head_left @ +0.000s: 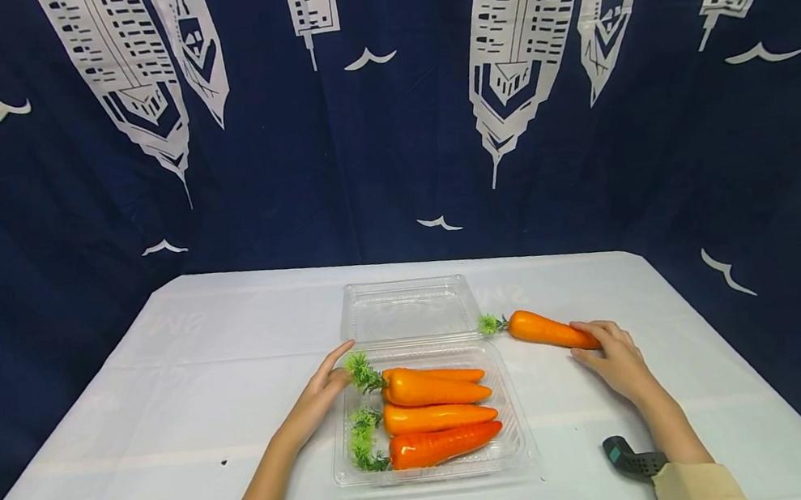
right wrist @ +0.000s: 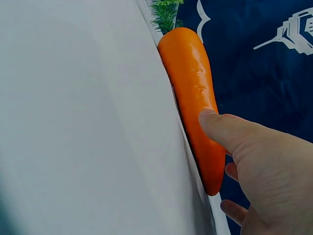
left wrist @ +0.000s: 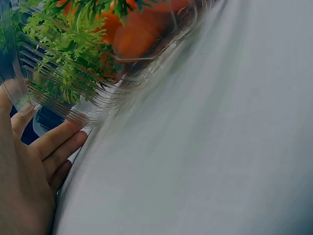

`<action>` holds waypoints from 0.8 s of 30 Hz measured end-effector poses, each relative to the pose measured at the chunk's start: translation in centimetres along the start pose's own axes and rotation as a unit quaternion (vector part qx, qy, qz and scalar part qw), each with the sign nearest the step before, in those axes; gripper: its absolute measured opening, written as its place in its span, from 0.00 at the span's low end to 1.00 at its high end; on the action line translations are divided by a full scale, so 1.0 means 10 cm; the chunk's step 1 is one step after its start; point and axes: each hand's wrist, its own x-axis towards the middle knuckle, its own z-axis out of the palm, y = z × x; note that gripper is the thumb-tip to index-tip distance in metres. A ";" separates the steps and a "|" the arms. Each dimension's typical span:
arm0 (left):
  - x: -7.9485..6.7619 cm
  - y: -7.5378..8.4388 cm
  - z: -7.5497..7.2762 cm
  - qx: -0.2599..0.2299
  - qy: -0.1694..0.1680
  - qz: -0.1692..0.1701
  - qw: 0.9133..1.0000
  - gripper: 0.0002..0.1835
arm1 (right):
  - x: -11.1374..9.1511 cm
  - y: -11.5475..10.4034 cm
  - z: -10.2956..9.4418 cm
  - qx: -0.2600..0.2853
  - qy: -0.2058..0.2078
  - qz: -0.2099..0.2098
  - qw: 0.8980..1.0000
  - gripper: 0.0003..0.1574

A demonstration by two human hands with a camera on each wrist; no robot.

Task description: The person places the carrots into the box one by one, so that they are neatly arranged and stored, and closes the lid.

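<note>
A clear plastic clamshell container (head_left: 523,437) lies unfolded on the white table, its lid (head_left: 410,314) spread out toward the back. Several orange carrots (head_left: 440,417) with green leafy tops (head_left: 364,441) lie side by side in its base, tops to the left. My left hand (head_left: 321,397) is at the base's left side; in the left wrist view its fairly straight fingers (left wrist: 56,139) touch the ridged plastic wall. To the right of the container, my right hand (head_left: 617,361) holds another carrot (head_left: 544,328) near its tapered end, thumb (right wrist: 222,128) on top, the leafy end pointing left toward the lid.
The white-covered table (head_left: 168,405) reaches back to a dark blue curtain (head_left: 390,153) with white building prints. A small dark speck (head_left: 223,462) lies on the cloth to the left. Each wrist wears a black camera mount (head_left: 631,460).
</note>
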 end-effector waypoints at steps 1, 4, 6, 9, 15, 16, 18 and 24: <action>0.00 0.00 0.00 0.000 0.000 0.001 1.000 0.25 | 0.00 0.00 0.00 0.001 0.000 0.000 1.000 0.30; 0.00 -0.01 0.00 0.003 0.001 0.002 1.000 0.25 | 0.00 -0.01 0.00 0.005 -0.002 -0.002 1.000 0.29; 0.00 0.00 0.00 0.004 0.002 0.002 1.000 0.25 | 0.00 -0.01 -0.01 0.008 -0.005 -0.006 1.000 0.28; 0.00 0.00 0.00 0.005 0.003 0.001 1.000 0.25 | 0.00 -0.03 -0.01 0.010 -0.015 -0.015 1.000 0.28; 0.00 -0.02 0.00 0.007 0.003 0.007 1.000 0.26 | 0.01 -0.07 0.00 0.004 -0.035 -0.027 0.999 0.28; 0.00 -0.02 0.00 0.006 0.003 0.007 1.000 0.26 | 0.00 -0.08 0.00 0.005 -0.039 -0.030 0.999 0.29; 0.00 -0.02 0.00 0.006 0.003 0.006 1.000 0.26 | 0.00 -0.09 0.00 0.012 -0.049 -0.036 0.998 0.29; -0.01 0.00 0.00 0.005 0.004 0.002 1.000 0.25 | -0.01 -0.11 0.01 0.017 -0.076 -0.059 0.995 0.33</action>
